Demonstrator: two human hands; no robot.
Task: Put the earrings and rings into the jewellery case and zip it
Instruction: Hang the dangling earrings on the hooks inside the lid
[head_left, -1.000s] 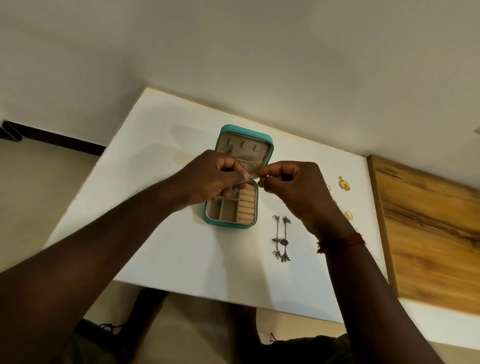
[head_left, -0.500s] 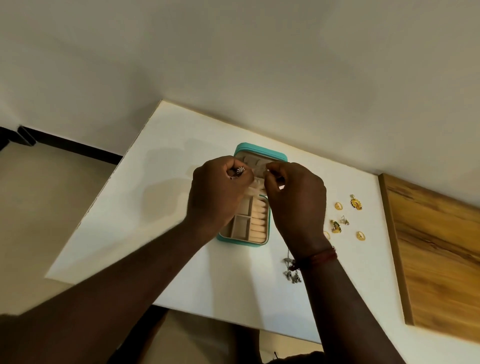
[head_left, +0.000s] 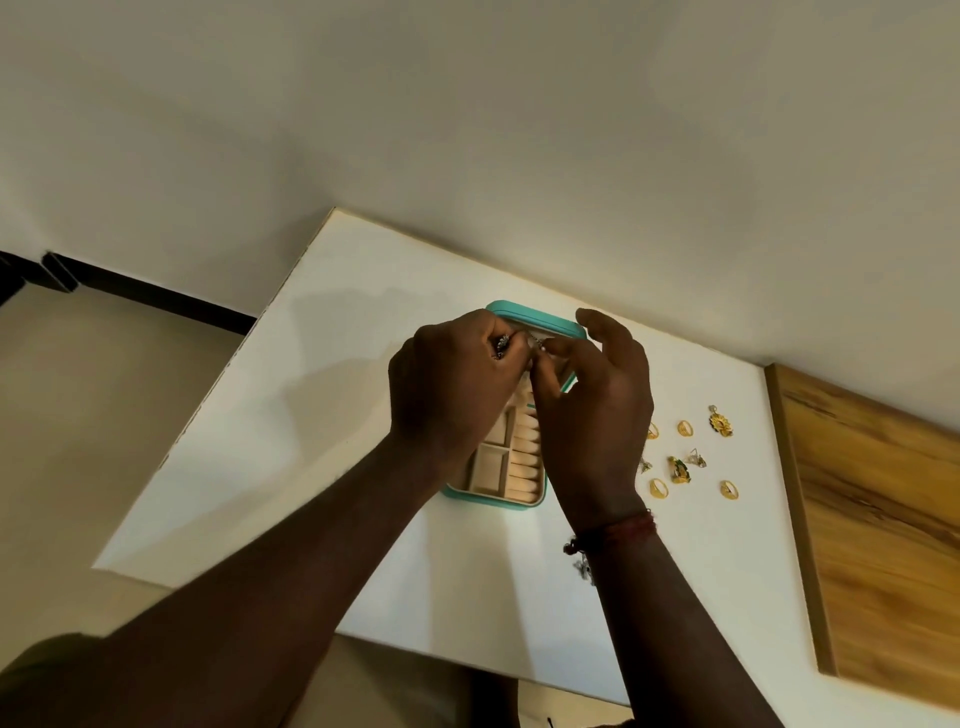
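A teal jewellery case (head_left: 496, 498) lies open on the white table (head_left: 322, 415), its beige compartments and ring rolls showing below my hands. Over the raised lid, my left hand (head_left: 452, 395) pinches a dark silver earring (head_left: 502, 344). My right hand (head_left: 597, 410) pinches the earring's other end at the lid, its index finger raised. Several gold rings (head_left: 658, 488) and earrings (head_left: 721, 422) lie to the right of the case. A dangling silver earring pair (head_left: 584, 569) peeks out beside my right wrist, mostly hidden.
A wooden board (head_left: 878, 530) lies along the table's right side. A plain wall rises just behind the table. The floor and a dark skirting strip (head_left: 156, 301) show on the left.
The view has dropped and closed in. Both hands moved from the case's middle up to its lid with the silver earring. My right index finger has lifted.
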